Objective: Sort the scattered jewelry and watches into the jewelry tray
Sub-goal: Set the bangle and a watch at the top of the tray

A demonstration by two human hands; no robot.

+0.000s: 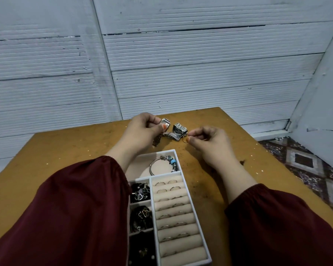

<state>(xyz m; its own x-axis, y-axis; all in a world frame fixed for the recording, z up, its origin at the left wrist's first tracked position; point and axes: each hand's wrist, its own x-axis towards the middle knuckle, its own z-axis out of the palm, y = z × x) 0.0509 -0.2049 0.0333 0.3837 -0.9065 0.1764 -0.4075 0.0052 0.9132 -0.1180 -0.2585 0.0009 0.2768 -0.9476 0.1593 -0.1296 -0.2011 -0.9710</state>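
The left hand (142,129) holds a silver watch (165,124) just past the far end of the jewelry tray (167,174). The right hand (208,143) pinches a small ring (184,140) there too. More watches (178,130) lie on the bench (238,131) between the hands.
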